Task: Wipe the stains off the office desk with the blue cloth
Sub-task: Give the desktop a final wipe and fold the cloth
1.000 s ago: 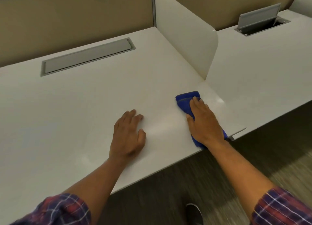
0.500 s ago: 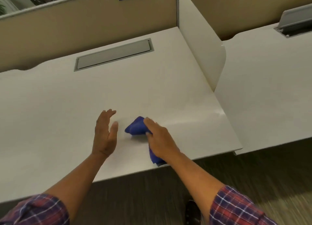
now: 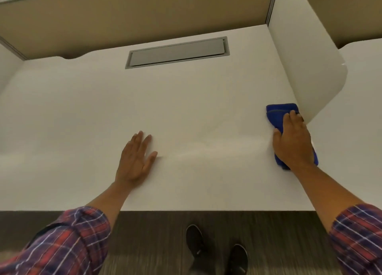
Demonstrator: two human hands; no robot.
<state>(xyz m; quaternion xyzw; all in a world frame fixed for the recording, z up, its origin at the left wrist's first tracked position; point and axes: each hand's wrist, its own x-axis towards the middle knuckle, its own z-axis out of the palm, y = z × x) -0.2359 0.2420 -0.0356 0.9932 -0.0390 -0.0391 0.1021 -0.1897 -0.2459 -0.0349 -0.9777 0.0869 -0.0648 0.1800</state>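
Observation:
The white office desk (image 3: 186, 109) fills the middle of the head view. A folded blue cloth (image 3: 276, 114) lies on it at the right, close against the white side divider. My right hand (image 3: 292, 140) presses flat on the cloth and covers its middle; blue shows beyond my fingertips and beside my wrist. My left hand (image 3: 135, 161) rests flat on the bare desk near the centre, fingers spread, holding nothing. Faint streaks run across the surface between the two hands.
A grey cable hatch (image 3: 177, 52) is set into the back of the desk. A white rounded divider (image 3: 306, 68) stands along the right side, a tan partition wall (image 3: 134, 16) behind. The desk's front edge (image 3: 206, 210) lies near me, with dark floor and my shoes (image 3: 215, 248) below.
My right hand has slid the cloth from beside my left hand out to the right, up against the divider. The left hand stays flat on the desk. The camera has tilted down.

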